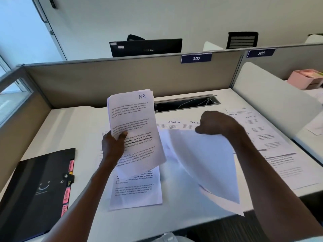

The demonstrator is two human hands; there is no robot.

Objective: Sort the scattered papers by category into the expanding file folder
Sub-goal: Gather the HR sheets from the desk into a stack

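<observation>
Over the white desk (70, 123) my left hand (112, 147) pinches the HR stack (134, 126) upright, thumb on its front, my right hand (215, 123) grips a blurry lifted sheet (206, 161) by its top edge, loose papers (136, 189) lie scattered underneath, and the closed black folder (36, 189) sits far left.

The sheaf of papers (134, 126) gripped in the left hand (113, 145) carries a handwritten "HR" at its top corner, above printed paragraphs of which "slower pace" and "community bonds, local traditions" can be made out. Just beyond the right hand (216, 124), sheets on the desk (70, 123) are headed "SPORTS" (173, 122) and "ADMIN" (194, 122) (the last letters sit behind the knuckles). Farther past that hand, blue plates on the partition read "307" (196, 58) and "306" (261, 53).
</observation>
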